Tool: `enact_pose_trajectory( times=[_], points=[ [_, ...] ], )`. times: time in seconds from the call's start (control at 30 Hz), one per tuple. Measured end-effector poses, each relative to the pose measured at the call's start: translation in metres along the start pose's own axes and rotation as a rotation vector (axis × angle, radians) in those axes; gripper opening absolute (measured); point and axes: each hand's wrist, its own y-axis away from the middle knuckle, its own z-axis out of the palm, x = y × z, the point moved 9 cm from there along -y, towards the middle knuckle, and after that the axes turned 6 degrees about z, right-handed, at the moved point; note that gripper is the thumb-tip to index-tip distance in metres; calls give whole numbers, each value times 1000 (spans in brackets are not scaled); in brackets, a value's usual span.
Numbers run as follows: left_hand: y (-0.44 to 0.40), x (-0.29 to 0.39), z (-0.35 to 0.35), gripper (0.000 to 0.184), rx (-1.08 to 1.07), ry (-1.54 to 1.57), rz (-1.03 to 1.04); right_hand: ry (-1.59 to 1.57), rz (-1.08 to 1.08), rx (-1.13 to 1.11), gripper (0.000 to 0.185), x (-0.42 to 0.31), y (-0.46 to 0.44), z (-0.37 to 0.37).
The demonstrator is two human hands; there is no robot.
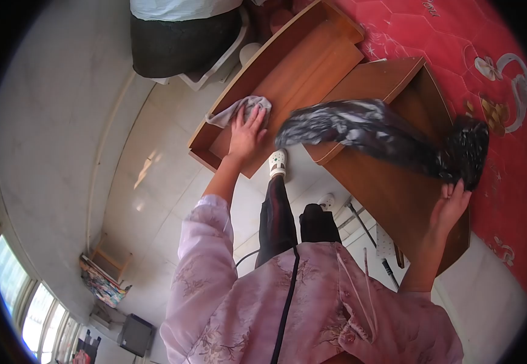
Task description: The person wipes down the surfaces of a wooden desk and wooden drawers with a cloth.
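- Left side: I am laying my left hand (245, 138) on a grey cloth (221, 117) at the near left corner of a wooden unit with raised sides (312, 57). The fingers are spreading over the cloth rather than curling round it; the grip is looking unclenched.
- Cloth: it is lying bunched under the fingers, one end reaching the left side wall. Probable reason: an open hand is spreading pressure over the folds and holding them against the wood.
- Right side: my right hand (451, 205) is pinching a black plastic bag (348, 121) near its right end, by the right edge of a wooden cabinet (385, 200). This grip is closing on the bag with the fingertips.
- Bag: it is trailing leftward in a long crumpled strip over the cabinet, its free end reaching towards the wooden unit. That end is blurring, so I am judging that it is swinging. Whether the middle is touching wood, I cannot tell.
- Reason for the pinch, my estimate: thin, slippery film is offering little to grasp, and gathering one end is leaving the rest hanging loose.
- Spacing: the hands are working well apart, so the bag is staying clear of the cloth.
- Surroundings: a red bed cover (421, 36) is lying beyond the cabinet's right edge; a white shoe (277, 162) is standing on the tiled floor (172, 133) by the unit's near edge. A black container (184, 45) with a white liner (178, 9) is standing to the unit's left.
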Motion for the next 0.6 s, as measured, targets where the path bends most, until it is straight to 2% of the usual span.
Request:
enact_pose_trajectory(
  times=[0.03, 0.07, 0.1, 0.17, 0.23, 0.27, 0.3, 0.37, 0.43, 0.5, 0.57, 0.6],
  points=[
    [-10, 3, 22, 56, -124, -70, 13, 117, -32, 80, 14, 8, -11, -39],
    [-23, 7, 26, 56, -43, -7, 69, 347, -6, 263, 22, 7, -6, -58],
    [-41, 11, 29, 55, 42, 59, 128, 343, -13, 269, 22, 14, -9, -69],
    [-95, 29, 38, 53, 6, 54, 288, 888, -361, 217, 29, 22, -10, -71],
    [-159, 44, 36, 56, 116, 94, 374, 912, -366, 186, 30, 59, -17, -65],
    [-196, 43, 42, 53, 119, 98, 328, 900, -351, 116, 30, 73, -18, -47],
    [-227, 45, 45, 51, 116, 107, 281, 954, -423, 13, 32, 87, -24, -35],
    [-272, 49, 10, 42, 397, 419, 181, 919, -444, -21, 26, 93, -23, -2],
    [-284, 62, 23, 38, 400, 347, 143, 1006, -552, -69, 19, 99, -19, 26],
    [-275, 66, 33, 35, 385, 279, 92, 1000, -524, -59, 17, 103, -21, 25],
    [-246, 90, 48, 32, 89, 210, 382, 970, -511, -41, 15, 100, -23, 23],
    [-223, 91, 51, 32, 11, 220, 451, 969, -502, -47, 15, 100, -22, 25]
  ],
)
